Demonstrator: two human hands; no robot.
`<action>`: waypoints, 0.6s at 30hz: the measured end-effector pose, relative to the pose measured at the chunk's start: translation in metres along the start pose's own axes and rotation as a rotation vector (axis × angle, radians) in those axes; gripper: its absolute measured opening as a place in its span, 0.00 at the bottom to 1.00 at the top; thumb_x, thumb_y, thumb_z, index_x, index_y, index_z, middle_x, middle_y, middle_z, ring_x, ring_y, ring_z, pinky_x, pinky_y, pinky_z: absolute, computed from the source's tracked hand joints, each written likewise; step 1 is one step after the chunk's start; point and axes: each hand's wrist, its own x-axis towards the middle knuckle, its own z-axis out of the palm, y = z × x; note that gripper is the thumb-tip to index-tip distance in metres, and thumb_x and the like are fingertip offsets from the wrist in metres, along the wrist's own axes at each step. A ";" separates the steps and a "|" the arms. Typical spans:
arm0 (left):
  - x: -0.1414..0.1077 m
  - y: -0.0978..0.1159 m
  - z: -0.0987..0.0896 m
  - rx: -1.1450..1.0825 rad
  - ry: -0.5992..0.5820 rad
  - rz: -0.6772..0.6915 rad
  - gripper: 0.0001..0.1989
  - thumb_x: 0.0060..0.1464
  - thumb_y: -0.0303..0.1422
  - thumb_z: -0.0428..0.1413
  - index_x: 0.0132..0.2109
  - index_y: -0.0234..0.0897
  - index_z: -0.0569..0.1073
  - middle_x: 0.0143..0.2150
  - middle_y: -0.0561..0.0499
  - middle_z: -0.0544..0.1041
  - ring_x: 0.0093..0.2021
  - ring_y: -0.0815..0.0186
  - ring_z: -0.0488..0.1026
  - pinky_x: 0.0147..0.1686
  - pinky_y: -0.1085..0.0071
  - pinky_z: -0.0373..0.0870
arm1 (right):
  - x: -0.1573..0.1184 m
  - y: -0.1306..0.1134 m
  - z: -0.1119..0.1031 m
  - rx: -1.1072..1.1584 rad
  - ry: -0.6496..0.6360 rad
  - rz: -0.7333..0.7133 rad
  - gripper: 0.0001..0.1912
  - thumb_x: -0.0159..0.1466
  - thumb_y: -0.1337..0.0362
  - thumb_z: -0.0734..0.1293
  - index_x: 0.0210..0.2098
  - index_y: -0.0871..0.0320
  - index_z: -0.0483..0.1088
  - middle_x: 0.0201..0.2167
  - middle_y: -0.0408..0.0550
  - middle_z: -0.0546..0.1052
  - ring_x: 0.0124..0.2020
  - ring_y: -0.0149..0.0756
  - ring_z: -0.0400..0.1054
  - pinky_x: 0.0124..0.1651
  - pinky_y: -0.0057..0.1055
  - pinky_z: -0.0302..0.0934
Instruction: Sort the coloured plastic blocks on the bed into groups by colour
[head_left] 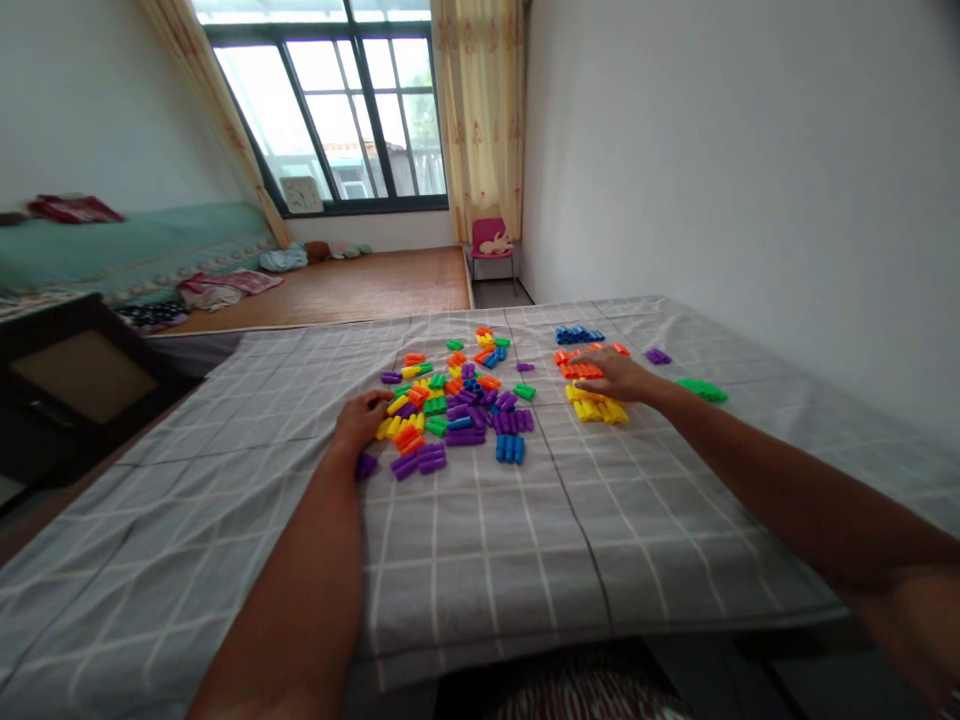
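My left hand (365,418) rests at the left edge of a mixed pile of plastic tube-shaped building blocks (457,400), its fingers curled; whether a block is in them is hidden. Yellow blocks (396,406) lie right by its fingertips, and a purple block (366,466) sits below the wrist. My right hand (611,373) is over a group of orange blocks (577,368), fingers stretched out and thumb apart. Just below it are stacked yellow blocks (598,408); I see nothing held between the fingers.
Blue blocks (579,335) stand behind the orange group. Green blocks (702,390) and a purple piece (658,356) lie to the right. A grey checked cloth (480,540) covers the table. Beyond are a bed (390,285), a pink chair (489,235) and a dark cabinet (75,380); a white wall bounds the right.
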 end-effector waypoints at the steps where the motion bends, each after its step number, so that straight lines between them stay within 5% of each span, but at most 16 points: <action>1: 0.000 0.000 0.001 -0.003 0.004 -0.006 0.18 0.51 0.36 0.50 0.44 0.39 0.79 0.32 0.51 0.80 0.29 0.65 0.73 0.25 0.73 0.63 | 0.007 -0.007 0.000 0.023 0.015 -0.012 0.22 0.60 0.55 0.67 0.52 0.53 0.72 0.53 0.53 0.74 0.55 0.50 0.65 0.60 0.47 0.54; 11: 0.001 -0.002 0.004 -0.098 0.092 0.061 0.17 0.50 0.31 0.50 0.43 0.36 0.80 0.29 0.50 0.78 0.29 0.65 0.72 0.28 0.72 0.65 | 0.090 -0.096 0.059 0.168 -0.343 -0.026 0.27 0.63 0.47 0.62 0.55 0.56 0.69 0.50 0.54 0.76 0.49 0.45 0.71 0.50 0.35 0.64; 14: -0.001 0.001 0.004 -0.102 0.088 0.081 0.17 0.50 0.30 0.50 0.43 0.36 0.80 0.30 0.50 0.79 0.31 0.64 0.73 0.30 0.71 0.66 | 0.126 -0.096 0.066 0.257 -0.288 -0.074 0.25 0.67 0.47 0.56 0.53 0.55 0.70 0.48 0.49 0.77 0.45 0.39 0.72 0.48 0.31 0.64; 18: -0.001 0.003 0.005 -0.098 0.088 0.088 0.16 0.50 0.28 0.50 0.43 0.36 0.80 0.33 0.49 0.80 0.32 0.64 0.74 0.32 0.71 0.68 | 0.189 -0.066 0.065 0.083 -0.096 0.156 0.25 0.70 0.51 0.52 0.53 0.58 0.71 0.53 0.53 0.75 0.52 0.40 0.69 0.53 0.31 0.60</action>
